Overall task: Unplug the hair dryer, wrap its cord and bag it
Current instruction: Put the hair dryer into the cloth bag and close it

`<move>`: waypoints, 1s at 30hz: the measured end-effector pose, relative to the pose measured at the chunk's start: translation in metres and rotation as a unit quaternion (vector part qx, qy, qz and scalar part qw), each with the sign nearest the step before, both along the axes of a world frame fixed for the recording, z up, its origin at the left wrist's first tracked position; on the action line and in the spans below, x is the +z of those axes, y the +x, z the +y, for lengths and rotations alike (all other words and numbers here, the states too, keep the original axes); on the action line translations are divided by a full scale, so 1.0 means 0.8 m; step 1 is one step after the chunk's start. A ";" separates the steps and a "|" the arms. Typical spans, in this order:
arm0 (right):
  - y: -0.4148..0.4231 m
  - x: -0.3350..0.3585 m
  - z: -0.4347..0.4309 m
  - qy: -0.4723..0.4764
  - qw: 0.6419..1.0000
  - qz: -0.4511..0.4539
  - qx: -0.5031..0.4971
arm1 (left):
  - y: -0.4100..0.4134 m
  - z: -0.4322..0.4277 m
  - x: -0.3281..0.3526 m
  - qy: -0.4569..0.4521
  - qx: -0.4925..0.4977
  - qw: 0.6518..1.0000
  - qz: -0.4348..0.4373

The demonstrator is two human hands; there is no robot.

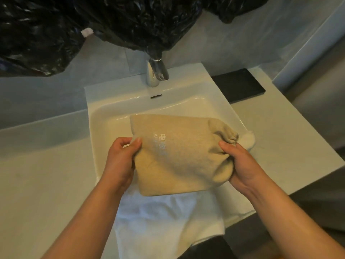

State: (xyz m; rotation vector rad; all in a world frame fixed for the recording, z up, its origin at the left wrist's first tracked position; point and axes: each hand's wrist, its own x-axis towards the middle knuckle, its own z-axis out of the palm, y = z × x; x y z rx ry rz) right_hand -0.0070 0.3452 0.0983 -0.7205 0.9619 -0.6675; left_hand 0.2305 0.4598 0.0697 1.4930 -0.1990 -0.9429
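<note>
Holding the bulging cloth bag (179, 156) over the sink (214, 94), left hand (121, 157) and right hand (240, 161) clench it; bagging looks nearly finished, dryer hidden.

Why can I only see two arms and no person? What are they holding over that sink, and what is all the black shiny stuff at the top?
The camera sits on the person's head and looks down, so you see just their arms, like when you look at your own hands. There is only this one picture, taken from up there.

The left hand and the right hand hold a tan cloth bag with pale writing on it. The right hand's fingers pinch the bunched-up end, which looks like the bag's mouth. The bag looks full, but I cannot see what is inside.

Under it is a white sink with a shiny tap. A white towel hangs over the sink's front edge. A dark flat tray lies on the counter. The black shiny stuff is plastic bags hanging above.
</note>
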 end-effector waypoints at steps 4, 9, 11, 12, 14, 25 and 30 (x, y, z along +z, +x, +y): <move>-0.016 0.000 -0.026 0.007 1.000 0.009 -0.008 | -0.015 -0.029 0.000 0.000 -0.006 1.000 0.013; -0.037 -0.004 -0.065 0.009 1.000 0.005 -0.005 | -0.040 -0.063 0.002 0.007 -0.001 1.000 0.020; -0.049 -0.007 -0.084 0.009 1.000 0.004 -0.001 | -0.053 -0.079 0.004 0.013 0.001 1.000 0.015; -0.056 -0.008 -0.094 0.012 1.000 0.006 0.000 | -0.062 -0.088 0.006 0.013 0.002 1.000 0.013; -0.074 -0.010 -0.120 0.018 1.000 0.006 0.005 | -0.079 -0.109 0.010 0.018 0.000 1.000 0.008; -0.221 -0.008 -0.291 0.026 0.998 0.013 0.053 | -0.243 -0.247 0.013 0.020 0.045 0.999 -0.006; -0.295 -0.007 -0.357 0.036 0.997 -0.001 0.073 | -0.324 -0.303 0.022 0.018 0.074 0.997 -0.021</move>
